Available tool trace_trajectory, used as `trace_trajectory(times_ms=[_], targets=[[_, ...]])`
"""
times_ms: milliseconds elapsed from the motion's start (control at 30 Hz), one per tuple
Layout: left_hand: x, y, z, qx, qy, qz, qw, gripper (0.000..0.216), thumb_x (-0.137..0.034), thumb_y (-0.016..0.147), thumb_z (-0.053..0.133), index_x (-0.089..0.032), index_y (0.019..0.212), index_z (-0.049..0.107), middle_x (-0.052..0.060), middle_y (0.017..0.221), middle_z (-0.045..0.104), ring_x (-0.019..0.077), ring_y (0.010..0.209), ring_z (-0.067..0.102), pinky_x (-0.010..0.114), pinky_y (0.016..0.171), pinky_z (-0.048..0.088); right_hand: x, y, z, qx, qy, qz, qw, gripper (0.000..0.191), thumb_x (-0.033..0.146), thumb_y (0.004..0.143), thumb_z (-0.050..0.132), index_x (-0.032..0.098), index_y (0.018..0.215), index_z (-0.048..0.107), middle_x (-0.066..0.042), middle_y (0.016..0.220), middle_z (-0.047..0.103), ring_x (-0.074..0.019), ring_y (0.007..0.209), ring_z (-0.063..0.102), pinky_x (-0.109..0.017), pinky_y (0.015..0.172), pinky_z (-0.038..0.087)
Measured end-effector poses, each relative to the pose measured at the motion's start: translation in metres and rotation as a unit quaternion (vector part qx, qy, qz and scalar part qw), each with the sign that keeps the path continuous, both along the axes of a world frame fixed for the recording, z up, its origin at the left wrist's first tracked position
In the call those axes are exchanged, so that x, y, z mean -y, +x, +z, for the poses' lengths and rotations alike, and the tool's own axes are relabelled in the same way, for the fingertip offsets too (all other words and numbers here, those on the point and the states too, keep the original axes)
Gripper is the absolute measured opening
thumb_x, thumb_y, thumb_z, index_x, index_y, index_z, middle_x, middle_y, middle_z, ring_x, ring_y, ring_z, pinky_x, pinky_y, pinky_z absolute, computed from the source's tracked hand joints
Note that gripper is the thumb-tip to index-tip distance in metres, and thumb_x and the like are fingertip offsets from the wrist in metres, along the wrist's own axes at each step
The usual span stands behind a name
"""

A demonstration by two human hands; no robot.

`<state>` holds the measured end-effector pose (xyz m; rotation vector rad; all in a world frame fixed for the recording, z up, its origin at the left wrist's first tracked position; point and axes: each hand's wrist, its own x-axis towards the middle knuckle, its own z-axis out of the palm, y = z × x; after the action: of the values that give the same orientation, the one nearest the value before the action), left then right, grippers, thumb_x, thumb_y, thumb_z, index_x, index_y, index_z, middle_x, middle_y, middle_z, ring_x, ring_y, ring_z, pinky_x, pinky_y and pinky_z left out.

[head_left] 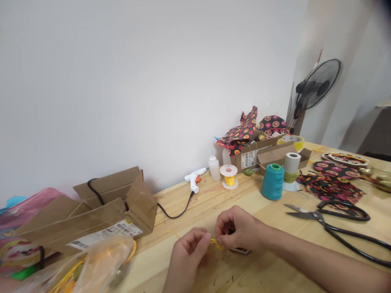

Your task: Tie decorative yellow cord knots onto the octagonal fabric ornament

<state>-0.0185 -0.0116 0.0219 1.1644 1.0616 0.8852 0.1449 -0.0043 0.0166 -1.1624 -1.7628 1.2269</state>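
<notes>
Low in the head view, my left hand (pixel 190 254) pinches a yellow cord (pixel 216 243) between thumb and fingers, just above the wooden table. Close on its right, my right hand (pixel 236 230) is closed on the same cord, with fingertips pressed together. The cord makes a small loop or knot between the two hands; its exact shape is hard to make out. Partly hidden under my right hand is a small, dark, flat piece with a pale edge (pixel 242 250), lying at the table surface. Whether the cord is fastened to it cannot be seen.
Black-handled scissors (pixel 319 215) lie open at right, near a teal thread cone (pixel 273 182) and patterned fabric pieces (pixel 332 185). Behind are a yellow cord spool (pixel 229 179), a white glue gun (pixel 194 179) and a bottle (pixel 214 169). An open cardboard box (pixel 91 219) and plastic bag (pixel 104 260) stand left.
</notes>
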Motion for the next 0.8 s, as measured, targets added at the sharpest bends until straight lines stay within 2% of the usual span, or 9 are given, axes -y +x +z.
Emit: trace_trajectory(times_ms=[100, 200, 300, 433, 533, 600, 633, 733, 800], targets=[[0.001, -0.003, 0.001, 0.129, -0.129, -0.015, 0.983, 0.014, -0.029, 0.065, 0.06, -0.015, 0.068, 0.06, -0.001, 0.064, 0.053, 0.0106, 0.058, 0.049, 0.021, 0.049, 0.041, 0.0, 0.0, 0.001, -0.002, -0.005, -0.002, 1.0, 0.012, 0.013, 0.056, 0.052, 0.011, 0.063, 0.062, 0.003, 0.049, 0.051, -0.0048, 0.044, 0.039, -0.014, 0.042, 0.034], [0.002, -0.004, 0.007, 0.2, -0.195, 0.014, 0.96, 0.009, -0.023, 0.064, 0.062, -0.016, 0.065, 0.058, -0.001, 0.07, 0.055, 0.0092, 0.06, 0.051, 0.018, 0.048, 0.041, -0.001, 0.002, 0.0, 0.0, -0.011, -0.007, 1.0, 0.012, 0.012, 0.055, 0.052, 0.011, 0.062, 0.062, 0.004, 0.049, 0.052, -0.0043, 0.042, 0.039, -0.014, 0.04, 0.033], [-0.002, -0.009, 0.011, 0.268, -0.204, 0.021, 0.941, 0.011, -0.024, 0.065, 0.062, -0.017, 0.062, 0.054, -0.003, 0.071, 0.053, 0.0071, 0.055, 0.051, 0.015, 0.041, 0.039, -0.002, 0.003, 0.0, 0.003, -0.017, -0.01, 1.0, 0.012, 0.012, 0.055, 0.052, 0.011, 0.062, 0.062, 0.004, 0.048, 0.051, -0.0043, 0.042, 0.039, -0.014, 0.04, 0.033], [-0.013, -0.025, 0.015, 0.366, -0.132, 0.046, 0.92, 0.011, -0.022, 0.07, 0.056, -0.018, 0.061, 0.049, -0.006, 0.06, 0.045, 0.0036, 0.043, 0.042, 0.012, 0.034, 0.032, -0.001, 0.003, 0.001, -0.013, -0.034, 0.011, 0.999, 0.014, 0.011, 0.055, 0.051, 0.011, 0.064, 0.062, 0.002, 0.052, 0.054, -0.0056, 0.046, 0.044, -0.015, 0.043, 0.036], [-0.02, -0.037, 0.016, 0.248, -0.034, 0.191, 0.949, 0.009, -0.027, 0.069, 0.056, -0.019, 0.068, 0.052, -0.005, 0.068, 0.048, 0.0037, 0.044, 0.041, 0.013, 0.035, 0.032, -0.001, 0.003, 0.002, -0.024, -0.044, 0.021, 0.998, 0.013, 0.011, 0.054, 0.052, 0.011, 0.064, 0.061, 0.001, 0.055, 0.057, -0.0064, 0.048, 0.047, -0.015, 0.044, 0.037], [-0.022, -0.038, 0.017, 0.089, 0.064, 0.32, 0.941, 0.021, -0.029, 0.067, 0.058, -0.024, 0.086, 0.053, -0.004, 0.086, 0.05, 0.0071, 0.065, 0.049, 0.014, 0.049, 0.039, -0.001, 0.003, 0.002, -0.024, -0.048, 0.023, 0.998, 0.013, 0.012, 0.055, 0.051, 0.011, 0.064, 0.06, 0.001, 0.055, 0.057, -0.0062, 0.047, 0.047, -0.016, 0.043, 0.037], [-0.021, -0.037, 0.017, 0.021, 0.112, 0.353, 0.929, 0.033, -0.031, 0.066, 0.058, -0.027, 0.098, 0.049, -0.003, 0.096, 0.047, 0.0101, 0.079, 0.049, 0.017, 0.061, 0.041, -0.001, 0.003, 0.002, -0.024, -0.05, 0.024, 0.998, 0.013, 0.012, 0.055, 0.051, 0.011, 0.064, 0.06, 0.001, 0.055, 0.056, -0.006, 0.046, 0.046, -0.016, 0.043, 0.037], [-0.015, -0.026, 0.018, -0.121, 0.255, 0.353, 0.892, 0.058, -0.034, 0.064, 0.059, -0.027, 0.116, 0.035, 0.003, 0.115, 0.037, 0.0203, 0.105, 0.038, 0.032, 0.088, 0.03, -0.001, 0.003, 0.002, -0.027, -0.053, 0.026, 0.998, 0.012, 0.011, 0.055, 0.051, 0.011, 0.063, 0.06, 0.002, 0.054, 0.056, -0.0053, 0.045, 0.045, -0.015, 0.043, 0.037], [-0.008, -0.017, 0.017, -0.199, 0.322, 0.265, 0.887, 0.048, -0.034, 0.062, 0.06, -0.024, 0.107, 0.047, 0.005, 0.116, 0.04, 0.0243, 0.11, 0.034, 0.037, 0.093, 0.023, -0.001, 0.003, 0.002, -0.03, -0.048, 0.032, 0.998, 0.012, 0.011, 0.055, 0.051, 0.011, 0.063, 0.06, 0.002, 0.054, 0.055, -0.0049, 0.046, 0.045, -0.015, 0.043, 0.037]])
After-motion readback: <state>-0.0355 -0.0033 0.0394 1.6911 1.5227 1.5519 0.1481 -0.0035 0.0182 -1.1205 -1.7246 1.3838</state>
